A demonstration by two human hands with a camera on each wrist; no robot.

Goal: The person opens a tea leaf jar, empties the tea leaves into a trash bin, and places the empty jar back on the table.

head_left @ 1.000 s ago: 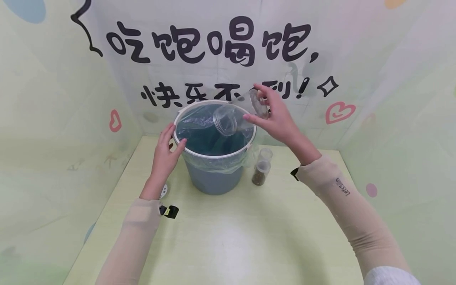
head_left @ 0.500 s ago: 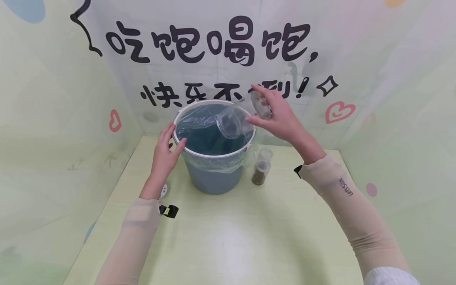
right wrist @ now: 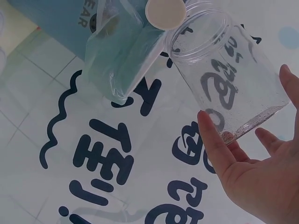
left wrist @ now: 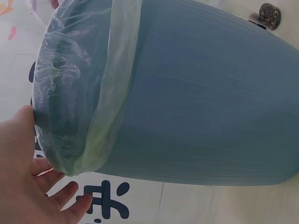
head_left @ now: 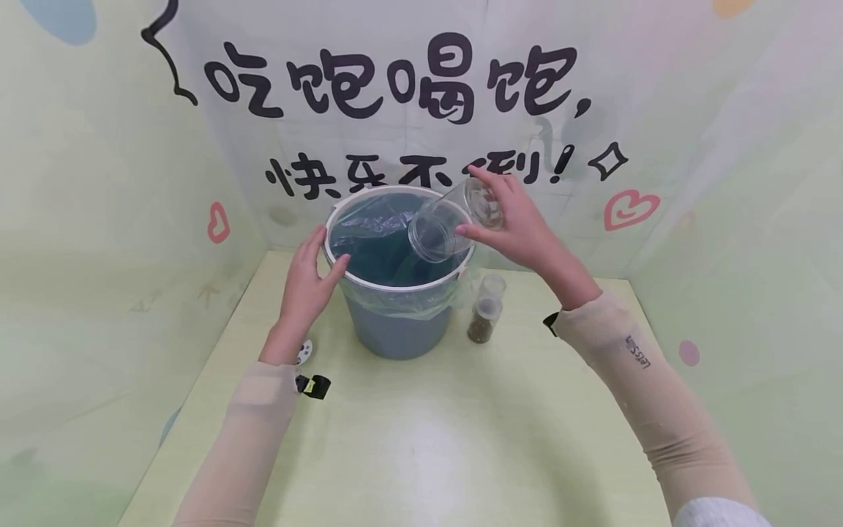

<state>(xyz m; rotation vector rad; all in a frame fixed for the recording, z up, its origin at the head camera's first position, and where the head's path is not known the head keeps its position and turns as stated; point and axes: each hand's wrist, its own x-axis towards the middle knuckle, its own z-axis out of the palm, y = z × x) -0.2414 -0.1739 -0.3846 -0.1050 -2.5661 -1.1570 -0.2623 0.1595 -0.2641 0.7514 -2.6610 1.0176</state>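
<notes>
My right hand (head_left: 520,223) grips a clear wide-mouthed jar (head_left: 440,225) around its base end. The jar is tilted, its threaded mouth low over the opening of a blue-grey bin (head_left: 398,333). In the right wrist view, brownish specks cling to the bottom of the jar (right wrist: 238,88); the rest of it looks see-through. A thin greenish plastic liner (head_left: 418,306) folds over the bin's pale rim. My left hand (head_left: 308,282) touches that rim on the left, fingers spread along the outside and thumb at the front. The left wrist view shows the hand (left wrist: 28,172) beside the liner.
Right of the bin stands a small clear container (head_left: 483,322) with dark brown contents; another clear one (head_left: 492,287) is just behind it. A white round object (head_left: 305,351) is partly hidden by my left wrist. A printed wall (head_left: 408,102) rises behind the table.
The tilted jar has shifted slightly right and down with my right hand. My left hand stays at the bin's rim. The head view has moved a little.
</notes>
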